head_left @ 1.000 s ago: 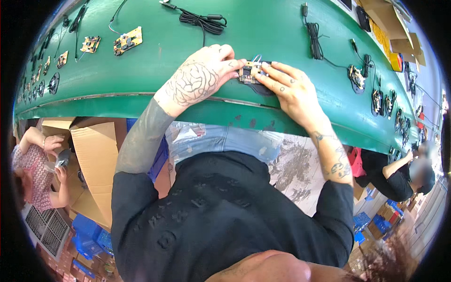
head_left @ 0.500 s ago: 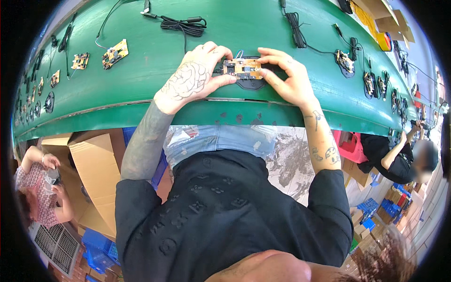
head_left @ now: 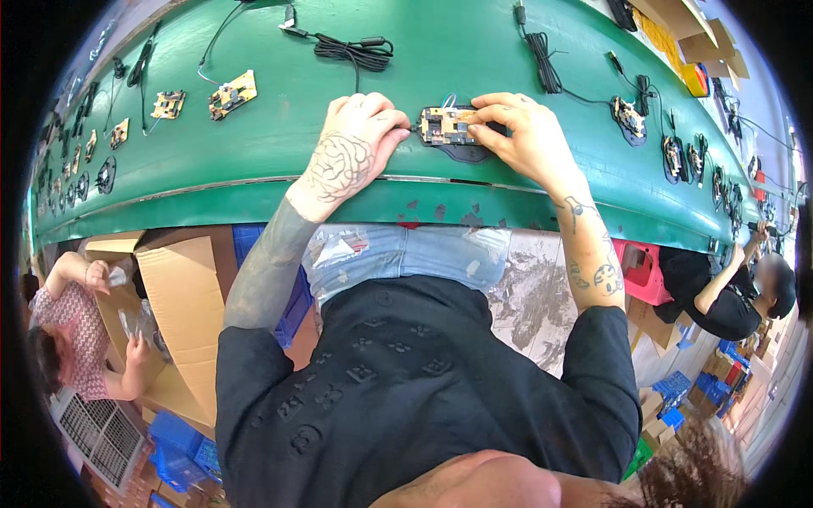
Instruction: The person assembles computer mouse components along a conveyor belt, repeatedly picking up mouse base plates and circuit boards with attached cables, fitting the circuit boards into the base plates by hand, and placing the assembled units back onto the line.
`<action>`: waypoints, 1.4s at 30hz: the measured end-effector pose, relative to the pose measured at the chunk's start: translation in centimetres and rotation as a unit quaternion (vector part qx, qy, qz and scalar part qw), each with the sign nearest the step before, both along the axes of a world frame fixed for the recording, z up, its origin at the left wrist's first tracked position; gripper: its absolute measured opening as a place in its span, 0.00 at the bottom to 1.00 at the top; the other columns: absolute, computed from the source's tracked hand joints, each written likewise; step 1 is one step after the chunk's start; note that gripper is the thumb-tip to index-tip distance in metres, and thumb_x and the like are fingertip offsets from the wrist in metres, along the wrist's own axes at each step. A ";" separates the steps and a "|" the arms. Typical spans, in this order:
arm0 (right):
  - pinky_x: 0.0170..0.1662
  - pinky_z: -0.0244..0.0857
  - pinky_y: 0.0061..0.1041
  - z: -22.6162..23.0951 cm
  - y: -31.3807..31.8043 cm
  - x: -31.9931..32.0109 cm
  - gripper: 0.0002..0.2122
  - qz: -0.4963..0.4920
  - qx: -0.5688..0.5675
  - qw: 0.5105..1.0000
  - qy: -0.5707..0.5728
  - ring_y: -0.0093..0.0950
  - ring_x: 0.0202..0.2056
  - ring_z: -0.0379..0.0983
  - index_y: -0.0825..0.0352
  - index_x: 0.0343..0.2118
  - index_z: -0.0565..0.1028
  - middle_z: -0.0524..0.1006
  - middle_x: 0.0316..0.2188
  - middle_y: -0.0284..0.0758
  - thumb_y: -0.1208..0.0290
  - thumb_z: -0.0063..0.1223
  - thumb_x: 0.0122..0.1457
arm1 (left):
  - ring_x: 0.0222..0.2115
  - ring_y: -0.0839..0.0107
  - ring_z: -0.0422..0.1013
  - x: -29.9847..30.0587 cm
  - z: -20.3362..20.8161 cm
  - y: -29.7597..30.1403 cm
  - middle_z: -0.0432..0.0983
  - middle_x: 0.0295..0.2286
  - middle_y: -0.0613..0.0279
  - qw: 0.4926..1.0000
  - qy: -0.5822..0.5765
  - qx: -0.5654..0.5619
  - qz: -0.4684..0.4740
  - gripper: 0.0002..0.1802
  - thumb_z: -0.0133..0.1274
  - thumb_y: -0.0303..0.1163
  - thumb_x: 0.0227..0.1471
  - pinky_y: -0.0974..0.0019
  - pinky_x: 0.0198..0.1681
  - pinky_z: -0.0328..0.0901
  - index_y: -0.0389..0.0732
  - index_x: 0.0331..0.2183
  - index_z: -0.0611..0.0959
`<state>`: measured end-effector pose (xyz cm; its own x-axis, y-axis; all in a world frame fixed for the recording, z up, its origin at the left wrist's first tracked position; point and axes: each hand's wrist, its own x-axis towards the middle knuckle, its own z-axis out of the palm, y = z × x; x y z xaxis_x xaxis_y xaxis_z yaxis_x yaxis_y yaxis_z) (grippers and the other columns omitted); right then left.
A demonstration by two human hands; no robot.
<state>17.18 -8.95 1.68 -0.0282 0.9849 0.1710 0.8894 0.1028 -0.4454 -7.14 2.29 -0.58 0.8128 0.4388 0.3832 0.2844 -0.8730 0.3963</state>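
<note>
A tan circuit board (head_left: 445, 123) with dark components sits on a black mouse-shaped base plate (head_left: 468, 154) on the green bench, in front of me. My right hand (head_left: 529, 140) has its thumb and fingers closed on the board's right end. Just left of the board, my left hand (head_left: 360, 140) is closed with thumb and fingertips pinching the black cable (head_left: 414, 129) where it leaves the board. Beyond that hand, the cable leads up to a tied coil (head_left: 354, 52). Thin coloured wires rise from the board's far edge.
More boards with cables line the green bench (head_left: 279, 152), including a bare board (head_left: 232, 96) to the left and an assembled one (head_left: 628, 118) to the right. Cardboard boxes (head_left: 182, 296) stand below left. Co-workers sit at both sides; a pink stool (head_left: 642, 271) is at right.
My left hand has come off the board's left end and closed on the cable beside it. The right hand stays on the board. The whole view has shifted slightly.
</note>
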 end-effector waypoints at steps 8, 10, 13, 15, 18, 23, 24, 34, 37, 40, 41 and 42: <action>0.49 0.69 0.31 0.0 -0.4 -0.4 0.07 -0.037 -0.013 0.998 0.044 0.34 0.45 0.76 0.62 0.33 0.81 0.80 0.43 0.33 0.68 0.62 0.53 | 0.36 0.64 0.69 1.3 0.3 -0.3 0.71 0.31 0.64 0.993 0.031 0.113 -0.007 0.08 0.57 0.28 0.50 0.59 0.49 0.58 0.43 0.35 0.77; 0.49 0.69 0.31 -0.2 -0.4 -0.3 0.07 -0.037 -0.012 0.998 0.041 0.33 0.45 0.75 0.61 0.33 0.80 0.80 0.43 0.31 0.66 0.61 0.54 | 0.36 0.63 0.69 1.4 0.3 0.0 0.71 0.31 0.64 0.990 0.043 0.128 -0.025 0.08 0.57 0.28 0.50 0.59 0.49 0.58 0.42 0.35 0.76; 0.50 0.68 0.30 -0.3 -0.5 -0.2 0.07 -0.040 -0.015 0.998 0.043 0.32 0.46 0.74 0.60 0.32 0.80 0.80 0.43 0.29 0.64 0.60 0.54 | 0.34 0.63 0.69 1.4 0.5 0.4 0.72 0.30 0.63 0.993 0.033 0.099 -0.058 0.08 0.57 0.27 0.50 0.59 0.48 0.59 0.41 0.35 0.76; 0.50 0.68 0.30 -0.3 -0.6 -0.2 0.06 -0.045 -0.017 0.998 0.049 0.31 0.46 0.74 0.60 0.32 0.80 0.80 0.43 0.29 0.64 0.60 0.54 | 0.35 0.62 0.70 1.6 0.0 0.5 0.73 0.31 0.62 0.995 -0.013 0.062 -0.078 0.09 0.57 0.25 0.49 0.59 0.46 0.62 0.41 0.35 0.77; 0.50 0.68 0.30 -0.4 -0.6 -0.2 0.06 -0.045 -0.013 0.998 0.048 0.31 0.46 0.74 0.60 0.32 0.80 0.80 0.43 0.29 0.64 0.61 0.54 | 0.36 0.60 0.71 1.2 -0.5 0.3 0.74 0.32 0.62 0.997 -0.037 0.009 -0.066 0.08 0.58 0.25 0.49 0.59 0.43 0.64 0.41 0.34 0.79; 0.49 0.68 0.32 0.0 -0.8 -0.3 0.07 -0.048 -0.019 0.997 0.059 0.34 0.45 0.75 0.63 0.33 0.80 0.80 0.44 0.33 0.68 0.62 0.53 | 0.35 0.60 0.72 1.2 -0.3 0.6 0.76 0.32 0.61 0.996 -0.049 -0.039 -0.069 0.07 0.60 0.25 0.48 0.60 0.42 0.66 0.42 0.33 0.81; 0.49 0.68 0.32 0.1 -0.8 -0.3 0.07 -0.048 -0.018 0.997 0.059 0.34 0.45 0.75 0.63 0.33 0.80 0.80 0.44 0.33 0.68 0.62 0.53 | 0.35 0.61 0.72 1.3 -0.3 0.8 0.76 0.31 0.62 0.994 -0.053 -0.047 -0.080 0.07 0.60 0.26 0.47 0.60 0.42 0.67 0.42 0.33 0.81; 0.49 0.69 0.30 -0.3 -1.2 0.3 0.07 -0.054 -0.010 0.997 0.054 0.31 0.45 0.74 0.60 0.32 0.79 0.79 0.43 0.28 0.65 0.61 0.53 | 0.36 0.63 0.73 1.9 -1.0 1.4 0.77 0.31 0.65 0.992 -0.058 -0.052 -0.104 0.05 0.60 0.27 0.47 0.61 0.42 0.68 0.43 0.31 0.84; 0.48 0.69 0.30 -0.3 -1.1 0.4 0.07 -0.059 -0.017 0.996 0.063 0.31 0.45 0.74 0.61 0.32 0.79 0.79 0.44 0.29 0.65 0.61 0.54 | 0.36 0.64 0.73 2.0 -1.3 1.7 0.77 0.30 0.66 0.993 -0.059 -0.051 -0.093 0.05 0.61 0.29 0.47 0.60 0.43 0.66 0.45 0.31 0.84; 0.48 0.69 0.31 0.4 -0.7 -0.2 0.07 -0.077 -0.027 0.991 0.102 0.32 0.45 0.74 0.60 0.34 0.80 0.78 0.45 0.32 0.65 0.61 0.53 | 0.35 0.65 0.72 1.7 -1.2 1.9 0.75 0.29 0.67 0.995 -0.051 -0.029 -0.081 0.06 0.62 0.31 0.46 0.60 0.43 0.64 0.46 0.30 0.85; 0.49 0.69 0.31 0.7 -0.5 -0.6 0.08 -0.095 -0.035 0.985 0.138 0.34 0.46 0.74 0.60 0.35 0.80 0.78 0.46 0.34 0.65 0.62 0.53 | 0.35 0.65 0.71 1.6 -1.1 1.7 0.75 0.29 0.67 0.995 -0.063 -0.016 -0.071 0.06 0.63 0.32 0.45 0.60 0.43 0.64 0.47 0.30 0.85; 0.49 0.69 0.31 0.8 -0.6 -1.2 0.08 -0.085 -0.031 0.986 0.140 0.34 0.46 0.74 0.60 0.35 0.80 0.78 0.46 0.34 0.65 0.62 0.53 | 0.34 0.64 0.71 1.4 -0.9 1.4 0.74 0.29 0.67 0.996 -0.072 -0.001 -0.059 0.06 0.63 0.32 0.44 0.60 0.43 0.63 0.47 0.30 0.85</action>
<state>15.93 -9.58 2.48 0.1779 0.9801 0.0883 0.7323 -0.0719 -0.6772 -5.78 3.68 -1.51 0.7953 0.3440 0.4992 0.1193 -0.8962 0.4273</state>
